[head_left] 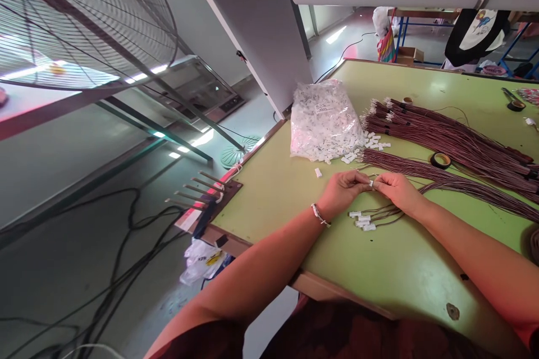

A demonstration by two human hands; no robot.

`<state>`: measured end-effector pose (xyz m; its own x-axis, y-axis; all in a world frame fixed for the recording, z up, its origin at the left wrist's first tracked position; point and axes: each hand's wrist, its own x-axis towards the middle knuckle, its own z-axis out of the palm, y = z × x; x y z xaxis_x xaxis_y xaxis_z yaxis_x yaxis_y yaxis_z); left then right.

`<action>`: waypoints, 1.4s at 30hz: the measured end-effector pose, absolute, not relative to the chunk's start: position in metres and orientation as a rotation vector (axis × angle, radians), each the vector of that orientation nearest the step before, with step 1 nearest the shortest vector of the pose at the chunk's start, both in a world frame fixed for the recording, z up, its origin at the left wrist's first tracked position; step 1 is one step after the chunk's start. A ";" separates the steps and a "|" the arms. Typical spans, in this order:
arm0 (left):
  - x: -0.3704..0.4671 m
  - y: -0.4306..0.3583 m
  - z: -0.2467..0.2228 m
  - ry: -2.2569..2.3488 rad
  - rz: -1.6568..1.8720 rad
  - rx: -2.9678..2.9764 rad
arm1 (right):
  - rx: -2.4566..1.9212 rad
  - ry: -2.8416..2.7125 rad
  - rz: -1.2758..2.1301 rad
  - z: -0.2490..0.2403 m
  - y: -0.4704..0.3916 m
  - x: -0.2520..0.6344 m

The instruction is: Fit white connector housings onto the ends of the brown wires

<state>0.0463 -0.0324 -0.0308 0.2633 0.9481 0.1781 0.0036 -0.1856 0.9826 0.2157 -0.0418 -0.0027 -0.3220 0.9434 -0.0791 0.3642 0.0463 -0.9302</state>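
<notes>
My left hand (344, 189) and my right hand (393, 188) meet fingertip to fingertip over the green table (261, 196). Between them is a small white connector (371, 183), pinched by my left fingers. The closed fingers of my right hand press at its other side; a thin wire seems to be there, mostly hidden. Just below the hands lie several wires ending in white connectors (362, 223). Behind them is a bundle of brown wires (404, 165) with bare ends. A clear plastic bag of white connectors (324, 118) stands behind my left hand, loose pieces spilling beside it.
A larger brown wire bundle (455, 146) spans the right side. Black tape (440, 160) lies between the bundles. One loose connector (318, 172) sits left of the hands. A pegged rack (223, 199) is at the left table edge. A large fan (84, 22) stands at upper left.
</notes>
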 end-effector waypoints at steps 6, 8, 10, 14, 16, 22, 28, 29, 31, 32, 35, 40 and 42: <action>0.046 -0.032 -0.029 0.973 1.134 1.601 | -1.325 -1.703 1.298 -0.002 -0.041 0.215; 0.048 -0.032 -0.029 0.973 1.129 1.591 | -1.323 -1.686 1.330 -0.003 -0.040 0.215; 0.049 -0.032 -0.029 0.972 1.122 1.550 | -1.321 -1.682 1.349 -0.004 -0.040 0.215; 0.050 -0.033 -0.027 0.956 1.119 1.471 | -1.289 -1.752 1.328 -0.003 -0.040 0.217; 0.049 -0.033 -0.024 0.935 1.128 1.472 | -1.284 -1.783 1.307 -0.003 -0.039 0.218; 0.041 -0.034 -0.019 0.934 0.985 1.380 | -1.338 -1.740 1.238 -0.005 -0.039 0.217; 0.041 -0.032 -0.022 1.049 0.882 1.334 | -1.409 -1.761 1.140 -0.006 -0.043 0.213; 0.041 -0.032 -0.022 1.049 0.899 1.328 | -1.408 -1.771 1.120 -0.007 -0.043 0.212; 0.043 -0.032 -0.023 1.066 0.933 1.337 | -1.414 -1.777 1.102 -0.007 -0.043 0.212; 0.043 -0.032 -0.024 1.080 0.950 1.361 | -1.420 -1.776 1.113 -0.006 -0.042 0.213; 0.043 -0.034 -0.025 1.106 1.004 1.520 | -1.422 -1.773 1.169 -0.006 -0.041 0.213; 0.045 -0.034 -0.024 1.096 0.996 1.703 | -1.398 -1.824 1.127 -0.009 -0.038 0.214; 0.047 -0.034 -0.023 1.081 0.982 1.665 | -1.398 -1.831 1.130 -0.010 -0.038 0.214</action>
